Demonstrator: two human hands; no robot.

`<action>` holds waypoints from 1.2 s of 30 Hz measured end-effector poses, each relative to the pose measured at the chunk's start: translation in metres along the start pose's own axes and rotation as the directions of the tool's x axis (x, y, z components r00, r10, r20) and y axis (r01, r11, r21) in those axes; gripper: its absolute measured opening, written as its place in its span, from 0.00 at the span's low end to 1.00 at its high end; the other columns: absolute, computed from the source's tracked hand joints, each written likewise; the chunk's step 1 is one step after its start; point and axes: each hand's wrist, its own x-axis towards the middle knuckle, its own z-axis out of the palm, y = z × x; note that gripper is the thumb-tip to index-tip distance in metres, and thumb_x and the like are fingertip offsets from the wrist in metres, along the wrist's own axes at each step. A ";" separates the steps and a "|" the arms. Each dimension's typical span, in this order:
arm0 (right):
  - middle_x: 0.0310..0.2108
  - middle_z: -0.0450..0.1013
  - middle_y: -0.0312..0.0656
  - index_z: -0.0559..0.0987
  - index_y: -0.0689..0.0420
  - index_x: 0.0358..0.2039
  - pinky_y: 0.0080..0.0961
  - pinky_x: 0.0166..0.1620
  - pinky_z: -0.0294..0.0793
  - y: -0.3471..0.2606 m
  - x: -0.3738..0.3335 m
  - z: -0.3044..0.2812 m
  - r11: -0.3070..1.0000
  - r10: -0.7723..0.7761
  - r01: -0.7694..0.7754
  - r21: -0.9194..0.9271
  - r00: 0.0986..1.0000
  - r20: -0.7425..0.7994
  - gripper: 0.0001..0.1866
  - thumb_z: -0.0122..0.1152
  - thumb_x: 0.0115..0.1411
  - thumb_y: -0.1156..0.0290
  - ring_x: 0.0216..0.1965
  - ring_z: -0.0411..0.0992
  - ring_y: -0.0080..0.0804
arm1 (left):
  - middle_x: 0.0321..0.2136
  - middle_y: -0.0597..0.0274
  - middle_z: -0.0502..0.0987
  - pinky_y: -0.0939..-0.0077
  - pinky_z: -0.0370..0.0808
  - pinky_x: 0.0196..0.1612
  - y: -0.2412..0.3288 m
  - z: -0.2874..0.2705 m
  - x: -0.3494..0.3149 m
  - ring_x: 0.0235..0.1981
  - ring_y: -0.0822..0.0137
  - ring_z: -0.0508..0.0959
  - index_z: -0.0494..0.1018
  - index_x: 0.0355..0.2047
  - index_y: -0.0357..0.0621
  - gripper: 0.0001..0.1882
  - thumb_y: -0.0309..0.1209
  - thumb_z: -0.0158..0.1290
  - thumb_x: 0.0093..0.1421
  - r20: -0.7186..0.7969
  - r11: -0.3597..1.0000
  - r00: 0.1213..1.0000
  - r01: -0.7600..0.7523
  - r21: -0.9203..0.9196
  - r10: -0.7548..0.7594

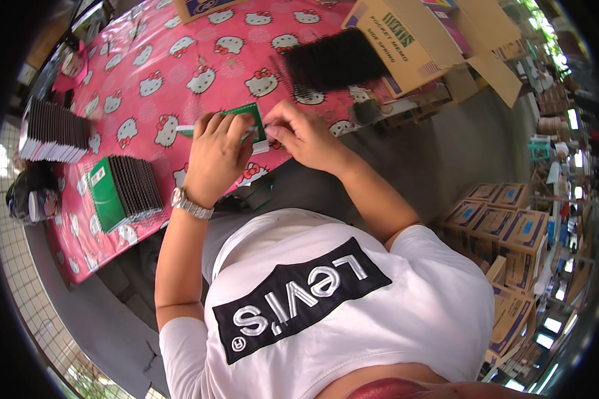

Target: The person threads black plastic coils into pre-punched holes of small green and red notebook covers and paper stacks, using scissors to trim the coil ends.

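A small green-covered notepad [251, 110] with white pages lies at the near edge of the table. My left hand [221, 141] is closed over it, fingers curled on its cover. At the pad's right edge, my right hand [307, 138] has thumb and forefinger pinched together. Something dark and thin shows at those fingertips, too small to make out. Beyond my right hand lies a heap of black spiral binding coils [339, 61]. To the left stand a stack of green-covered notepads [123, 193] and another stack with white page edges [53, 133].
A pink patterned cloth [180, 73] covers the table. An open cardboard box [412, 46] sits at the far right, and part of another box [206, 6] at the far edge. Several closed cartons [499, 226] are piled on the floor to my right. A dark bag [30, 193] is at far left.
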 end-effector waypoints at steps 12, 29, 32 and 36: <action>0.57 0.70 0.55 0.77 0.60 0.47 0.46 0.60 0.66 0.121 -0.018 -0.079 0.752 0.209 -0.447 -0.485 0.859 -0.467 0.26 0.64 0.60 0.51 0.62 0.64 0.52 | 0.38 0.58 0.77 0.52 0.64 0.59 -0.010 -0.007 0.001 0.47 0.53 0.75 0.71 0.43 0.43 0.12 0.28 0.57 0.58 0.159 1.000 0.987 -0.022 -0.019 0.024; 0.52 0.70 0.38 0.75 0.60 0.54 0.26 0.57 0.65 0.018 0.049 -0.049 0.796 0.009 -0.299 0.525 0.875 0.485 0.25 0.63 0.58 0.63 0.54 0.69 0.28 | 0.38 0.65 0.74 0.58 0.64 0.49 -0.010 -0.005 -0.010 0.45 0.58 0.71 0.77 0.40 0.50 0.17 0.41 0.65 0.52 0.063 0.987 0.985 0.156 0.037 -0.159; 0.52 0.71 0.38 0.76 0.59 0.53 0.26 0.58 0.65 0.022 0.048 -0.049 0.865 -0.014 -0.265 0.425 0.835 0.550 0.24 0.62 0.58 0.61 0.53 0.69 0.27 | 0.38 0.65 0.74 0.58 0.65 0.49 -0.013 -0.002 -0.010 0.44 0.58 0.71 0.77 0.39 0.50 0.17 0.41 0.65 0.52 0.026 0.989 0.989 0.142 0.026 -0.143; 0.49 0.71 0.38 0.76 0.59 0.52 0.28 0.58 0.65 0.019 0.049 -0.042 0.767 -0.103 -0.252 0.590 0.859 0.502 0.23 0.62 0.58 0.62 0.52 0.69 0.28 | 0.38 0.64 0.73 0.59 0.65 0.48 -0.013 0.000 -0.009 0.44 0.58 0.71 0.77 0.39 0.50 0.17 0.41 0.65 0.52 0.009 0.988 0.988 0.153 0.020 -0.153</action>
